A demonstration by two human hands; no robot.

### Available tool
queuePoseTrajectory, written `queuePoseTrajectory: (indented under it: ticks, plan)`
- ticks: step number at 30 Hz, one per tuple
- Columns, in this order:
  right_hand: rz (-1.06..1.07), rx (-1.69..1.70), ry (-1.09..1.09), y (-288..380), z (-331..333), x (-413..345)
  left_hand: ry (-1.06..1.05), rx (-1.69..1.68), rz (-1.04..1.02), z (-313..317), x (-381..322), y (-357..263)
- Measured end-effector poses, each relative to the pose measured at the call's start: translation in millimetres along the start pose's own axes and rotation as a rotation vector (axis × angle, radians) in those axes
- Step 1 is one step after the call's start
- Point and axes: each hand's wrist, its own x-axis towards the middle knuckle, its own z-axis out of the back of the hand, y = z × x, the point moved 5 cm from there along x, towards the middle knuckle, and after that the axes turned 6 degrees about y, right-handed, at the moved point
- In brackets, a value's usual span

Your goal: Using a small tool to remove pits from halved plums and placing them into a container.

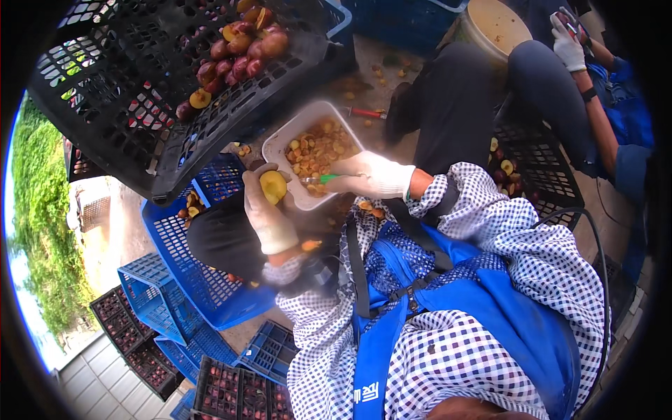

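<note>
My left hand (268, 215), in a white knit glove, holds a halved yellow-fleshed plum (273, 187) with its cut face up; a hollow shows in the flesh. My right hand (367, 176), gloved alike, grips a small tool with a green handle (328, 179), its metal end pointing at the plum half, a short gap apart. Below both hands stands a white plastic tub (273, 148) holding many plum pits and scraps (315, 149). A tilted black plastic crate (173, 168) at the upper left bears red plums (239, 68), some of them cut.
A blue crate (231, 315) with plum pieces lies by my left leg. A red-handled tool (367, 112) lies beyond the tub. Right, a co-worker's gloved hand (568, 50), a cream bucket (520, 39) and another black crate (564, 184). Crates of plums (236, 391) stand lower left.
</note>
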Motion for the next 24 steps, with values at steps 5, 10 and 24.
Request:
queuePoseTrajectory:
  ticks: [5,10,24]
  plan:
    - [0.093,-0.358,-0.379,16,20,-11,-0.752,0.957,-0.757,83,-71,-110]
    - [-0.086,-0.327,-0.262,19,9,-12,-0.411,0.647,-0.753,42,-30,-187]
    - [-0.050,-0.437,-0.353,10,14,-15,0.404,1.081,-0.322,-144,164,-158]
